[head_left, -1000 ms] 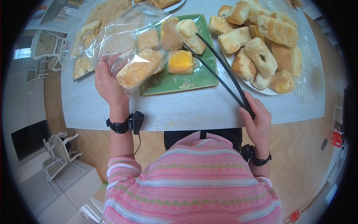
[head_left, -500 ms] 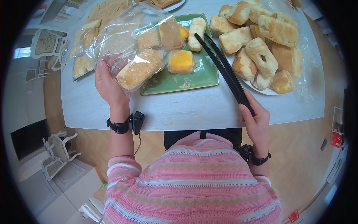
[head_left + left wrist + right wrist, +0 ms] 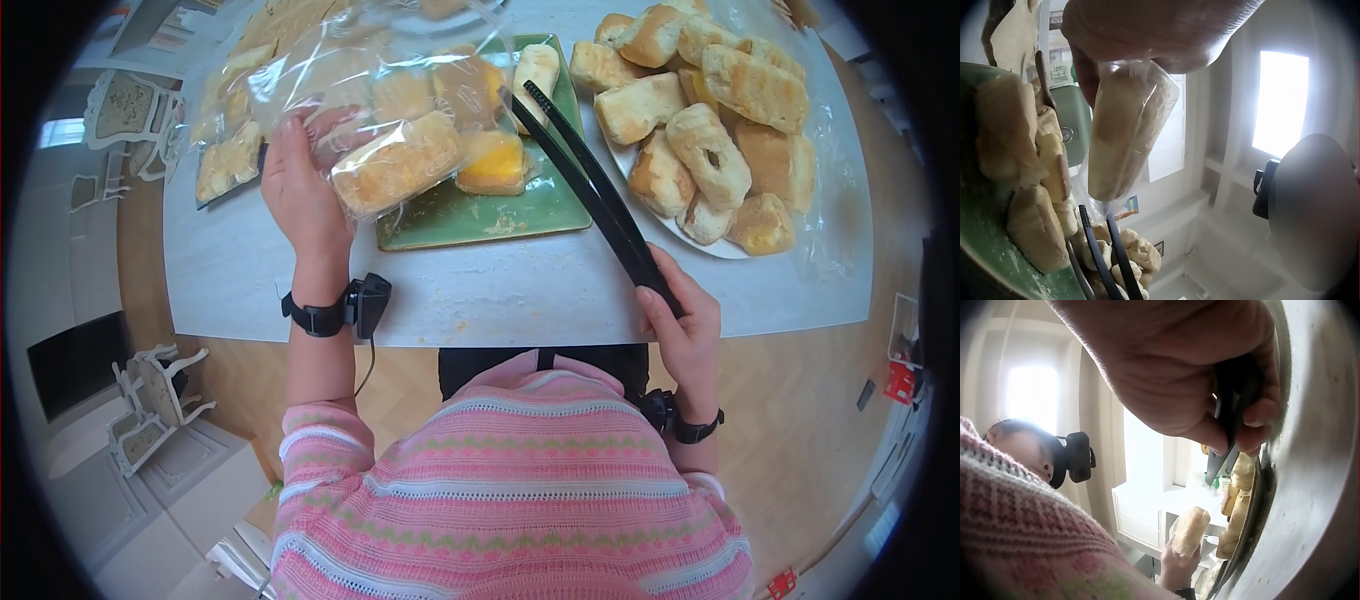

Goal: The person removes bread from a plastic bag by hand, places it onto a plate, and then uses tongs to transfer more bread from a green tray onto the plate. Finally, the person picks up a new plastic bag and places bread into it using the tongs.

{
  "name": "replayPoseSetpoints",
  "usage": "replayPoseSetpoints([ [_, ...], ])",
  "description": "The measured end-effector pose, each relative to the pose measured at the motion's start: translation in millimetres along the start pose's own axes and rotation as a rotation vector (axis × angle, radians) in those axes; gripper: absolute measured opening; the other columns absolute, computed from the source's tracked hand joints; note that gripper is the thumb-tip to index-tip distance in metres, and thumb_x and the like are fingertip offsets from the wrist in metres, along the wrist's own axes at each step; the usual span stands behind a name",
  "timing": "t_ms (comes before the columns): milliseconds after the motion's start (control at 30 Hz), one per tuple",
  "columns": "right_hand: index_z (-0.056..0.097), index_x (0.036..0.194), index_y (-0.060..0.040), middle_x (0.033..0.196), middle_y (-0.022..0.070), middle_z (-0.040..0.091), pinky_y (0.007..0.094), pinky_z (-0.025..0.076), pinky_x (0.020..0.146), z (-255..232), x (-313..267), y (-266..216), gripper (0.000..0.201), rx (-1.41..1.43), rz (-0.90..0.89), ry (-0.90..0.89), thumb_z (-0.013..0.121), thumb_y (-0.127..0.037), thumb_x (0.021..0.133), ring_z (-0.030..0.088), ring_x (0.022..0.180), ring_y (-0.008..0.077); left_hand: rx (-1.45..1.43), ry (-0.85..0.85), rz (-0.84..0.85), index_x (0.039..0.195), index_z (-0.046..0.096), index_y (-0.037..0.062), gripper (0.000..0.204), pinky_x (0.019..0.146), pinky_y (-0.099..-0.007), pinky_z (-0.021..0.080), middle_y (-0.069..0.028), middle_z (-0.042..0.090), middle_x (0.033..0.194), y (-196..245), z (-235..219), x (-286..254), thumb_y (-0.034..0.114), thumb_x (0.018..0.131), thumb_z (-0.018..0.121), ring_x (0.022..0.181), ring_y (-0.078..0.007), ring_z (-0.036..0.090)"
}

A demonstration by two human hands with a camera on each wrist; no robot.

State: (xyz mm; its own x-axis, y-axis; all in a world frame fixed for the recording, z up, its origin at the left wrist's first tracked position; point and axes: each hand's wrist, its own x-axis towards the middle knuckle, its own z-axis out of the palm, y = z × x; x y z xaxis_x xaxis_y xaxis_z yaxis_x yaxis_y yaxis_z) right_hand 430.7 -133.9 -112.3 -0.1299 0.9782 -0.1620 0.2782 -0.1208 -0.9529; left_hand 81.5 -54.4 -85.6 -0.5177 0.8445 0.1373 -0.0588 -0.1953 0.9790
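Observation:
My left hand (image 3: pixel 303 195) holds a clear plastic bag (image 3: pixel 330 75) with a bread roll (image 3: pixel 400 165) at its bottom. The bag hangs tilted over the left part of a green plate (image 3: pixel 490 222). In the left wrist view the bagged roll (image 3: pixel 1125 131) hangs just below the hand. My right hand (image 3: pixel 683 318) grips black tongs (image 3: pixel 605 200) by the handle end. Their arms are nearly together, and the tips overlap a pale roll (image 3: pixel 537 72) at the plate's right side. A yellow-topped bread (image 3: pixel 493 165) sits nearer the front, partly behind the bag.
To the right, a white plate (image 3: pixel 728 250) is heaped with several breads (image 3: pixel 705 150), beside crumpled clear plastic (image 3: pixel 825 210). Packed breads (image 3: pixel 230 160) lie at the table's left. Another plate (image 3: pixel 485 14) stands at the back. The table's front edge runs close to my body.
The tongs let go of the pale roll, which now lies at the plate's right side, and their arms came together. My left hand then moved the bagged roll slightly up and right.

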Motion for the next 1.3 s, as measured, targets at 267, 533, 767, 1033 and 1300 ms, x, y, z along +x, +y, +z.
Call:
replayPoseSetpoints([
  [267,0.057,0.13,0.0006,0.09,0.0034,0.064,0.0202,0.043,0.054,-6,-1,1,0.042,0.103,0.065,0.008,0.065,-0.005,0.089,0.052,0.063,0.005,0.013,-0.064,-0.084,0.12,0.051,-0.0071,0.04,0.073,-0.0319,0.056,-0.0225,0.067,0.1,-2,2,17,0.027,0.104,0.038,0.082,-0.0266,0.068],
  [533,0.056,0.131,-0.0001,0.085,0.0004,0.062,0.0186,0.04,0.053,-2,5,1,0.043,0.164,0.11,-0.031,0.065,-0.006,0.09,0.049,0.061,0.0036,0.14,-0.252,-0.02,0.12,0.054,-0.0073,0.045,0.074,-0.0299,0.056,-0.02,0.068,0.099,17,4,33,0.031,0.105,0.036,0.086,-0.0229,0.068],
  [767,0.056,0.132,-0.0004,0.083,-0.0006,0.062,0.0182,0.039,0.052,-4,6,1,0.043,0.165,0.134,-0.026,0.065,-0.007,0.09,0.049,0.06,0.003,0.237,-0.327,-0.001,0.119,0.056,-0.0044,0.046,0.069,-0.0273,0.055,-0.0181,0.069,0.097,14,11,40,0.033,0.105,0.034,0.08,-0.0216,0.069],
  [1033,0.056,0.132,-0.0006,0.082,-0.001,0.062,0.018,0.039,0.052,-3,7,2,0.044,0.177,0.168,-0.03,0.065,-0.007,0.09,0.049,0.06,0.0027,0.444,-0.409,0.15,0.12,0.058,-0.0016,0.047,0.049,-0.0205,0.049,-0.014,0.07,0.097,44,27,38,0.034,0.105,0.032,0.073,-0.0164,0.07],
  [1300,0.055,0.132,-0.0003,0.081,-0.0011,0.061,0.0181,0.039,0.052,-5,4,5,0.044,0.211,0.166,-0.034,0.065,-0.007,0.09,0.049,0.06,0.0026,0.444,-0.41,0.13,0.121,0.056,-0.0025,0.045,0.048,-0.0211,0.047,-0.0151,0.069,0.098,62,22,49,0.033,0.105,0.034,0.073,-0.0181,0.07],
])
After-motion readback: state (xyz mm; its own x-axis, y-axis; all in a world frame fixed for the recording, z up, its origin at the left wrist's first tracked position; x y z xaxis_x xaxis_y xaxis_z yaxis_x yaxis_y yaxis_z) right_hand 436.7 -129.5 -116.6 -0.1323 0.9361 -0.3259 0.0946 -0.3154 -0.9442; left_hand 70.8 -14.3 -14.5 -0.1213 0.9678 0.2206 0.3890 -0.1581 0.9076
